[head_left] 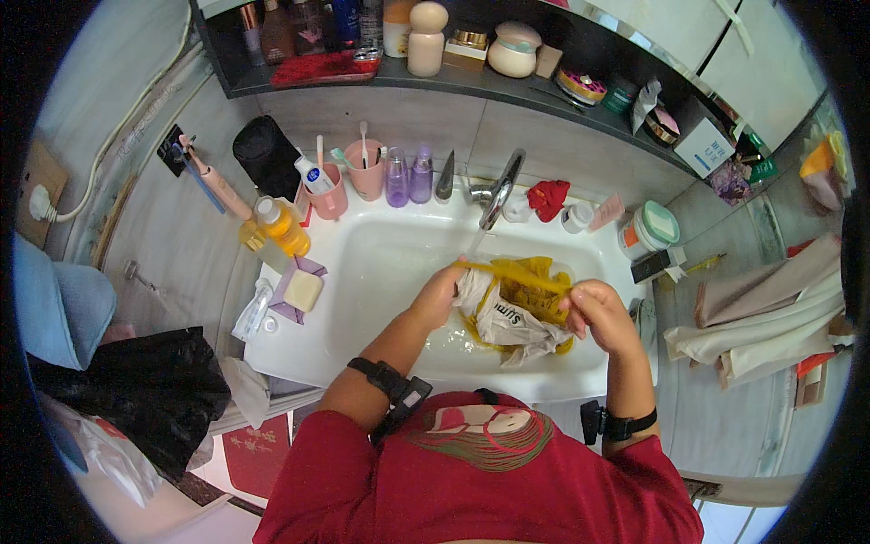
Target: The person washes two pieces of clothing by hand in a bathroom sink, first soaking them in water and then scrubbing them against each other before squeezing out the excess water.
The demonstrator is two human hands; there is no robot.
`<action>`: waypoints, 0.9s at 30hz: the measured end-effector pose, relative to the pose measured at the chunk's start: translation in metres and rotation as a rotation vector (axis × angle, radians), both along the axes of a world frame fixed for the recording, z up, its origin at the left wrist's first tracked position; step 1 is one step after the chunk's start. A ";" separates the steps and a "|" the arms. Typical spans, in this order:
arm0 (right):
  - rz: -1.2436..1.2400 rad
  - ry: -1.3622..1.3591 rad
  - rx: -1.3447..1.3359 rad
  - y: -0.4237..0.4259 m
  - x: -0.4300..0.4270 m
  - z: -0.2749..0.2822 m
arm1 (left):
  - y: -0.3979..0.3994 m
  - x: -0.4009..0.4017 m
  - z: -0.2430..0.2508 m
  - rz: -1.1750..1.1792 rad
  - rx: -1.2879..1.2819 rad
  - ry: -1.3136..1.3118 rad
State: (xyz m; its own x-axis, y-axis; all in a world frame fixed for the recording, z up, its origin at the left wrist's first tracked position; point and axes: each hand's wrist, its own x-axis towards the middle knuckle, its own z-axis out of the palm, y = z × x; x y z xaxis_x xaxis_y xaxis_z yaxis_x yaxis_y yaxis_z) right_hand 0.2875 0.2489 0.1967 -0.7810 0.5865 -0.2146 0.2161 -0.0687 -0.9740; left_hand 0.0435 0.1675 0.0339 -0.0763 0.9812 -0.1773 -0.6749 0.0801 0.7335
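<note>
Both hands are over a white washbasin [380, 292], gripping a wet yellow and white garment [513, 313] with dark lettering. My left hand [438, 296] grips its left end, just below the tap's stream. My right hand [598, 313] pinches the yellow edge on the right, and that edge is stretched nearly straight between the two hands. Below it, the white part and a darker yellow part hang bunched down to the basin floor, where water glistens. From the chrome tap [503, 190], water runs down beside my left hand. Some left fingers are hidden by the cloth.
Along the left rim stand a soap bar [304, 291] in a purple dish, an orange bottle [282, 224] and pink cups [328, 194]. Purple bottles [409, 178], a red cloth [548, 199] and a lidded tub [649, 230] line the back and right. A crowded shelf [394, 83] hangs above.
</note>
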 end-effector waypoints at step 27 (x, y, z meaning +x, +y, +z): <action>-0.875 0.562 -0.717 0.045 0.035 -0.055 | -0.069 -0.043 0.066 -0.206 0.271 1.542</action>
State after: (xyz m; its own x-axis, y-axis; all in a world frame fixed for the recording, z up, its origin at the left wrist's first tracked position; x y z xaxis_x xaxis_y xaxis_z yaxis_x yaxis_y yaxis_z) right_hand 0.3223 0.2939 0.1420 -0.2776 0.8417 -0.4631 -0.5997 -0.5284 -0.6010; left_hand 0.0003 0.0980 0.1002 0.1227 0.9855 0.1170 0.7094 -0.1695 0.6841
